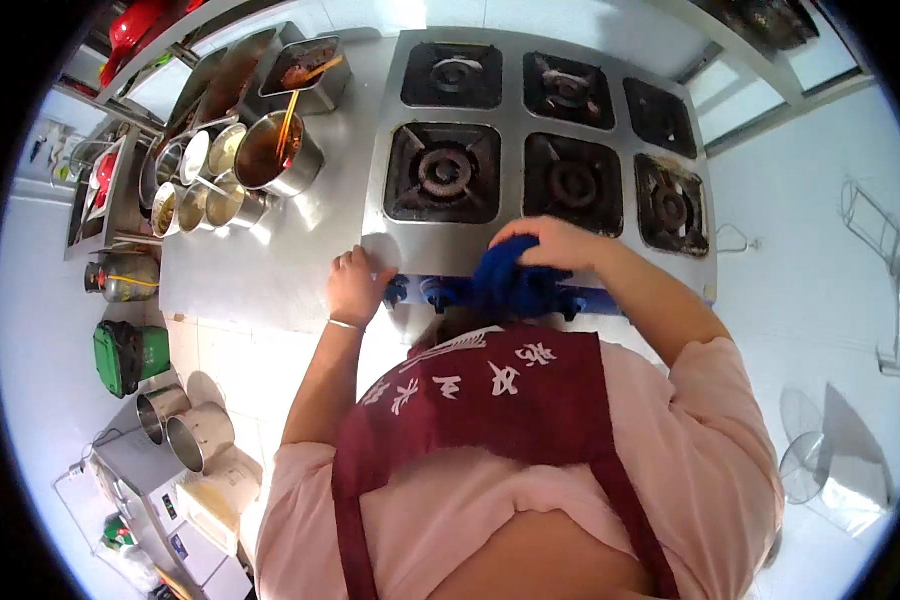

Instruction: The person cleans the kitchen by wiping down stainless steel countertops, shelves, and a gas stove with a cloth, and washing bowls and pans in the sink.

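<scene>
My right hand (558,243) is closed on a bunched blue cloth (507,280) at the front edge of the steel gas stove (375,200). The cloth hangs over the front panel and hides part of the row of knobs (436,291). My left hand (356,290) rests at the counter edge beside the stove's front left corner, near the leftmost knob. Its thumb stands apart from the fingers, and I see nothing held in it. Several black burners (443,172) with grates lie beyond both hands.
To the left, a steel counter (270,265) bears a pot (280,165) with chopsticks, small bowls (196,157) and rectangular pans (315,90). A gas cylinder (128,277), a green bin (135,355) and tall pots (200,437) stand lower left. White wall (800,210) borders the right.
</scene>
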Action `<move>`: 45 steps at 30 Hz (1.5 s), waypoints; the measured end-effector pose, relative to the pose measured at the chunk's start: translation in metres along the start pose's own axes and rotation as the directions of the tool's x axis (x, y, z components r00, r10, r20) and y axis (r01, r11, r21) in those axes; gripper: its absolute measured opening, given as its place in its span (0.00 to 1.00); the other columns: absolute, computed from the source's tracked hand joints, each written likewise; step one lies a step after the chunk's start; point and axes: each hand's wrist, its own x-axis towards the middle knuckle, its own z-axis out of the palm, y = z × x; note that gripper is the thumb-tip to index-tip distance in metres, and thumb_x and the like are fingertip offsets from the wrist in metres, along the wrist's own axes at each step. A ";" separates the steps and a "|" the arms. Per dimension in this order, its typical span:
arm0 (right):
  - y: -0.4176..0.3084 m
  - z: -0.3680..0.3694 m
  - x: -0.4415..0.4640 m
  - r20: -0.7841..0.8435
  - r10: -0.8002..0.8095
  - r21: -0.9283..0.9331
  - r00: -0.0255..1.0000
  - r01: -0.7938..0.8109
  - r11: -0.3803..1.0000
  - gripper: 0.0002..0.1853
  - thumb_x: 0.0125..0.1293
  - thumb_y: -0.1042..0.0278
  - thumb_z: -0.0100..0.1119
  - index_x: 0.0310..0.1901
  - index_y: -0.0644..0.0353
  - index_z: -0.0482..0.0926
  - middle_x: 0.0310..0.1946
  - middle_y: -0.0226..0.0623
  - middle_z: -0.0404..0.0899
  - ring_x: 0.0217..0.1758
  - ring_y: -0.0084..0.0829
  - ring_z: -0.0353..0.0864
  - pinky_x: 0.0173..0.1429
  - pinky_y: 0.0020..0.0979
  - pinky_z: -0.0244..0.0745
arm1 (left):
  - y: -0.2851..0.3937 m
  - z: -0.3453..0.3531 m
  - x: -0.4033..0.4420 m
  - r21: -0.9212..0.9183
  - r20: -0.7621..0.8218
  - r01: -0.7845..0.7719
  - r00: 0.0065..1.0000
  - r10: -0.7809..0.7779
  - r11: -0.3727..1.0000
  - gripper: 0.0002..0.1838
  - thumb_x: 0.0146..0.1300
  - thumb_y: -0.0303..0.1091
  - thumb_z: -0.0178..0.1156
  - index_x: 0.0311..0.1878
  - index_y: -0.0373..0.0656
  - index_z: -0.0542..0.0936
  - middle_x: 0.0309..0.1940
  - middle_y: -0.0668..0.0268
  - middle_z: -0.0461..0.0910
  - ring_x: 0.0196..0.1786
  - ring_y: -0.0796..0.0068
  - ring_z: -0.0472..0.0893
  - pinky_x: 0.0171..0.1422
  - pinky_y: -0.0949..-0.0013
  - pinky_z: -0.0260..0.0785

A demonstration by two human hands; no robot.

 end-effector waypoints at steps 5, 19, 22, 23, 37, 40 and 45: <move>-0.028 -0.080 0.026 -0.411 -0.050 0.246 0.910 0.164 0.955 0.21 0.54 0.76 0.54 0.52 0.61 0.74 0.46 0.36 0.77 0.51 0.27 0.74 0.58 0.31 0.68 | 0.004 -0.006 0.000 -0.065 0.043 0.026 0.999 -0.023 0.998 0.31 0.51 0.48 0.64 0.50 0.34 0.70 0.46 0.50 0.75 0.53 0.50 0.71 0.55 0.57 0.67; 0.055 -0.182 0.198 -0.725 0.025 -0.610 0.688 -0.659 0.440 0.15 0.64 0.70 0.42 0.51 0.62 0.69 0.48 0.50 0.73 0.51 0.48 0.75 0.49 0.43 0.75 | 0.002 -0.004 0.005 -0.119 0.034 0.075 0.997 -0.071 0.990 0.36 0.48 0.45 0.67 0.56 0.31 0.66 0.47 0.50 0.74 0.56 0.52 0.69 0.58 0.58 0.66; 0.054 -0.233 0.226 -0.731 0.096 -0.554 0.676 -0.670 0.495 0.15 0.64 0.72 0.41 0.52 0.62 0.68 0.49 0.56 0.74 0.55 0.51 0.73 0.55 0.45 0.71 | 0.006 -0.008 0.006 -0.121 0.050 0.106 0.994 -0.100 0.987 0.38 0.48 0.43 0.68 0.57 0.31 0.65 0.48 0.50 0.73 0.56 0.53 0.69 0.59 0.58 0.66; 0.051 -0.246 0.232 -0.758 0.107 -0.515 0.643 -0.691 0.506 0.18 0.64 0.72 0.40 0.56 0.57 0.68 0.50 0.53 0.75 0.55 0.49 0.73 0.55 0.45 0.71 | 0.006 -0.007 0.006 -0.128 0.063 0.120 0.992 -0.113 0.984 0.39 0.48 0.43 0.68 0.58 0.30 0.65 0.49 0.50 0.73 0.57 0.53 0.69 0.59 0.58 0.65; 0.009 -0.287 0.416 -0.561 -0.064 -0.702 0.825 -0.433 0.566 0.23 0.58 0.71 0.49 0.58 0.54 0.72 0.58 0.45 0.70 0.61 0.43 0.69 0.64 0.37 0.64 | -0.006 -0.008 0.011 -0.219 0.041 0.097 0.995 -0.090 0.971 0.41 0.45 0.45 0.69 0.58 0.28 0.65 0.52 0.49 0.70 0.57 0.52 0.68 0.62 0.59 0.62; -0.006 -0.260 0.430 -0.561 -0.131 -0.753 0.818 -0.437 0.492 0.19 0.56 0.66 0.54 0.52 0.56 0.77 0.51 0.44 0.76 0.55 0.43 0.75 0.58 0.40 0.69 | -0.007 -0.008 0.013 -0.223 0.053 0.108 0.994 -0.099 0.969 0.42 0.45 0.45 0.69 0.58 0.28 0.65 0.52 0.49 0.70 0.57 0.52 0.68 0.62 0.59 0.62; -0.026 -0.212 0.422 -0.372 -0.083 -0.883 0.924 -0.325 0.338 0.18 0.54 0.68 0.52 0.48 0.58 0.78 0.47 0.46 0.78 0.51 0.43 0.77 0.54 0.38 0.72 | -0.009 -0.002 0.008 -0.196 -0.009 0.082 0.996 -0.085 0.977 0.40 0.46 0.46 0.68 0.58 0.30 0.65 0.51 0.50 0.71 0.57 0.53 0.68 0.60 0.59 0.64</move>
